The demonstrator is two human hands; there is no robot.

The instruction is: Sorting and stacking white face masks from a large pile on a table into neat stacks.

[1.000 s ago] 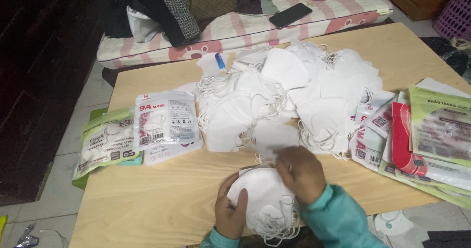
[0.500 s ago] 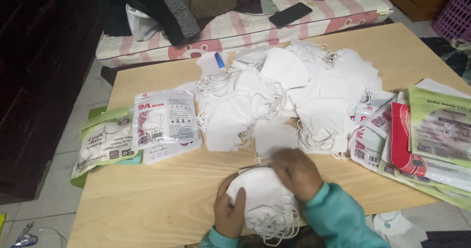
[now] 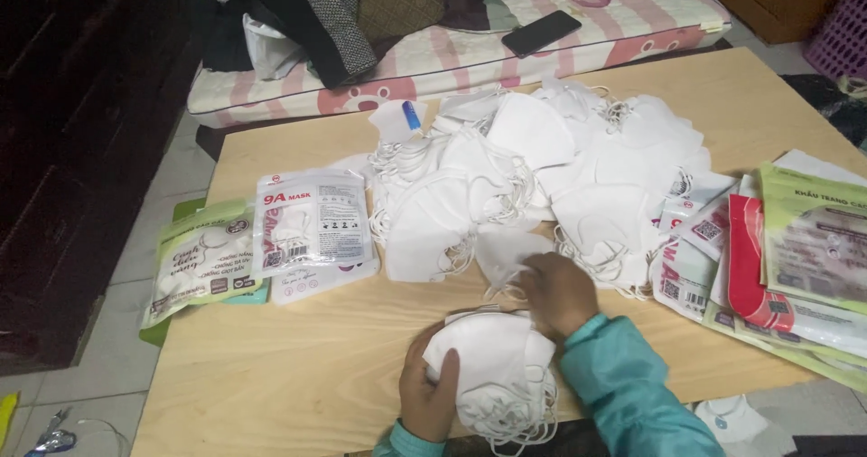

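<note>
Fingers of your left hand (image 3: 431, 392) wrap the small stack of folded white masks (image 3: 492, 371) at the wooden tabletop's (image 3: 298, 367) near edge, while your right hand (image 3: 557, 290), nearer, pinches a loose white mask (image 3: 506, 251) just beyond.

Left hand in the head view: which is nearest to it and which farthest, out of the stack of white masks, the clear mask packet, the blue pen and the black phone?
From the left hand:
1. Stack of white masks, touching it, near table edge.
2. Clear mask packet, up-left on the table.
3. Blue pen, at the table's far edge.
4. Black phone, on the mattress beyond.
</note>
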